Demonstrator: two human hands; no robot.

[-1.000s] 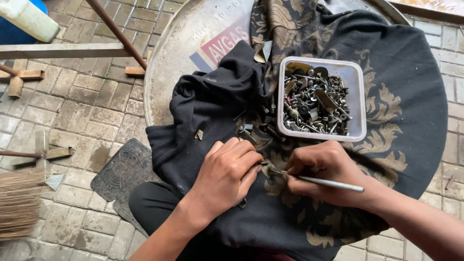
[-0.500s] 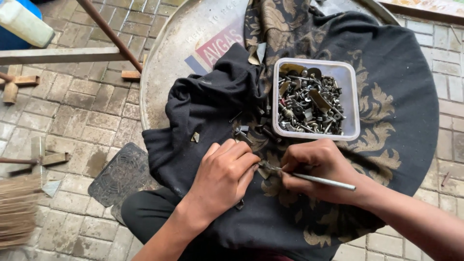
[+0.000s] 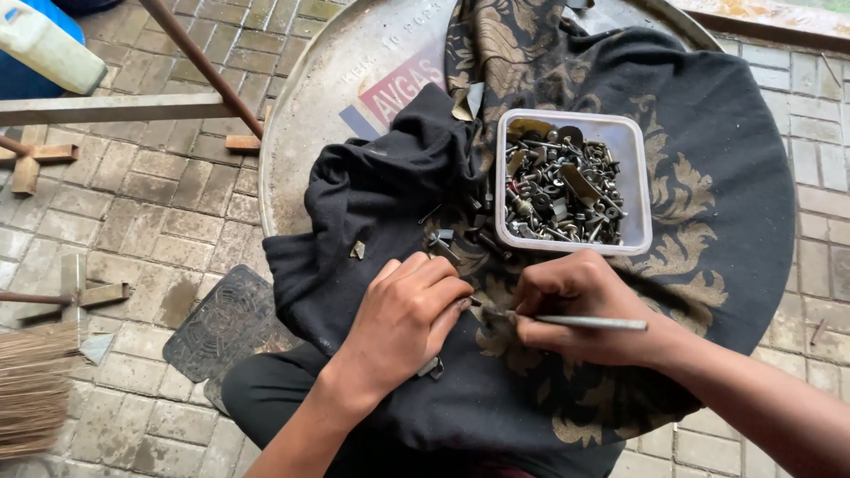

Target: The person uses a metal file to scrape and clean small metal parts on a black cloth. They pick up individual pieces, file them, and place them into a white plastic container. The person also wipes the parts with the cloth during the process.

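In the head view, the left hand [image 3: 403, 323] presses down with curled fingers on a small dark part that lies on the black cloth [image 3: 372, 204], while the right hand [image 3: 580, 310] is clamped around a thin metal rod [image 3: 589, 322], its tip meeting the left fingertips; the part itself is mostly hidden under the two hands, so its kind cannot be told. The work looks best done with the left hand pinning the piece firmly against the cloth and the rod kept low and steady, since a slip could flick the piece off among the loose bits. Just beyond the hands stands a white plastic tub [image 3: 636, 177] full of mixed screws, nuts and washers, with a few dark bits [image 3: 443, 241] scattered beside it. The surface is a round metal drum top [image 3: 328, 97], half covered by the black cloth with its gold leaf pattern. Around it lies a brick-paved floor [image 3: 150, 204], with a broom [image 3: 31, 389], a wooden frame [image 3: 106, 108], a dark mat [image 3: 221, 323] and a white jug [image 3: 49, 49].
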